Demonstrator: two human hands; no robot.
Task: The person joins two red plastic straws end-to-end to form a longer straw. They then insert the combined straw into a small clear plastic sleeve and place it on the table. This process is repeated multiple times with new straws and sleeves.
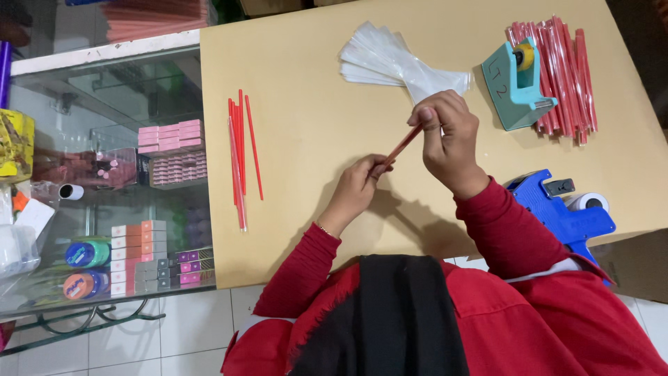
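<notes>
At the far left stood a glass display case (104,209), its shelves holding small pink boxes (172,136), rows of purple and grey packets and 2 round tubs, 1 blue and 1 orange. Beside it began the tan tabletop (299,104). Near that table's left edge lay a loose bunch of thin red sticks (240,157), roughly parallel, with 1 lying a little apart to the right.

Further right, the person's left hand (356,186) hovered over the middle of the table, fingers curled in so that the fingertips pinched the lower end of a slim red stick (398,151). That stick slanted up to the right, off the table surface, to the right hand (449,139), which was closed around the upper end with thumb and forefinger pressed together on it. Both wrists came out of red sleeves (501,230), and a black cloth hung down the person's front.

Just behind the right hand lay a fanned stack of clear plastic sleeves (390,59), near the hand but not touching it as far as I could tell. Right of that sat a teal tape dispenser (518,87), resting against a pile of red sticks wrapped in clear film (567,76). Nearer the table's front right edge lay a blue price-label gun (563,209) with a white roll.
</notes>
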